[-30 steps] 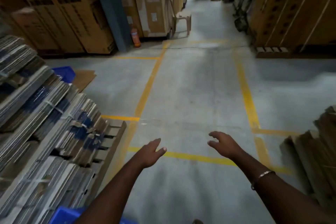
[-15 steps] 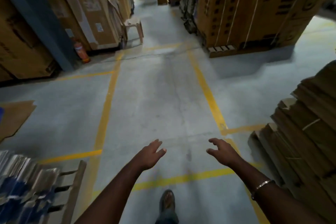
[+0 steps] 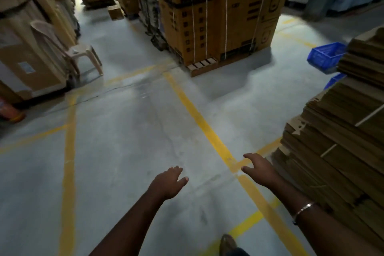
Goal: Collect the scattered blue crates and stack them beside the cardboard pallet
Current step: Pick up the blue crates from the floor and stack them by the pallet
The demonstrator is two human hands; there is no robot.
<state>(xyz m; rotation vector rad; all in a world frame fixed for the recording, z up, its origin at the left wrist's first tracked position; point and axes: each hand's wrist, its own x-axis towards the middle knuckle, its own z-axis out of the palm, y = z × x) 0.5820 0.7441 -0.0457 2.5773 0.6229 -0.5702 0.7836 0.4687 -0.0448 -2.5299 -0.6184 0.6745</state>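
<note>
A blue crate (image 3: 326,56) sits on the concrete floor (image 3: 124,141) far ahead on our right, just behind the tall stack of flattened cardboard (image 3: 342,131) that fills the right edge of our view. A second blue crate (image 3: 335,80) peeks out below it, mostly hidden by the same stack, so we cannot tell how it lies. Both crates are well apart from our hands.

Our left hand (image 3: 169,183) hangs over the floor with the palm down and the fingers loosely spread, holding nothing. Our right hand (image 3: 260,169) reaches forward just beside the cardboard stack, fingers apart and slightly curled, also empty; a thin metal bangle (image 3: 303,210) circles that wrist. Yellow floor lines (image 3: 199,118) cross beneath both hands, and the tip of our shoe (image 3: 227,242) shows at the bottom edge.

Straight ahead stands a strapped block of large printed cartons (image 3: 218,12) on a pallet. To our left a plastic chair (image 3: 70,48) stands against more cartons, and an orange-red object, too cut off to identify, sits at the far left edge.
</note>
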